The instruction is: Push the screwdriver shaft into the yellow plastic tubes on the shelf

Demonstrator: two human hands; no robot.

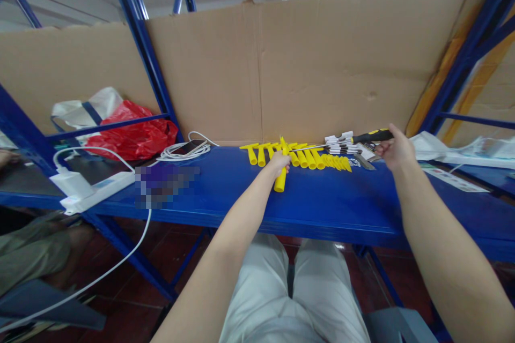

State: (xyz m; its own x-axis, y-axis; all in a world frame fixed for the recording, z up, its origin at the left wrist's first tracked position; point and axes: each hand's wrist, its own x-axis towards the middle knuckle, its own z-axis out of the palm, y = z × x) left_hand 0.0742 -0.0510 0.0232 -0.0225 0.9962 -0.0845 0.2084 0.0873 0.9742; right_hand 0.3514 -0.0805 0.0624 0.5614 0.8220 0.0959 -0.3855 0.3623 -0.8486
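Note:
My left hand (pixel 279 163) is closed round a yellow T-shaped plastic handle (pixel 280 183), its round end pointing toward me. In my right hand (pixel 399 151) is a screwdriver (pixel 372 135) with a black and yellow grip. Its long thin shaft points left to the yellow handle; whether the tip touches it, I cannot tell. More yellow T-shaped handles (pixel 311 159) lie in a row behind and beside my left hand. To their right are several small yellow pieces (pixel 338 163), white-and-black parts (pixel 340 142) and a flat metal blade (pixel 365 162).
A cardboard sheet (pixel 322 64) stands behind the blue table (pixel 225 182). At left lie a phone (pixel 190 147), coiled white cable (pixel 173 154), a red plastic bag (pixel 137 128) and a white power strip (pixel 104 191). Clear plastic packaging (pixel 432 146) lies at right. Another person's leg (pixel 36 257) shows at lower left.

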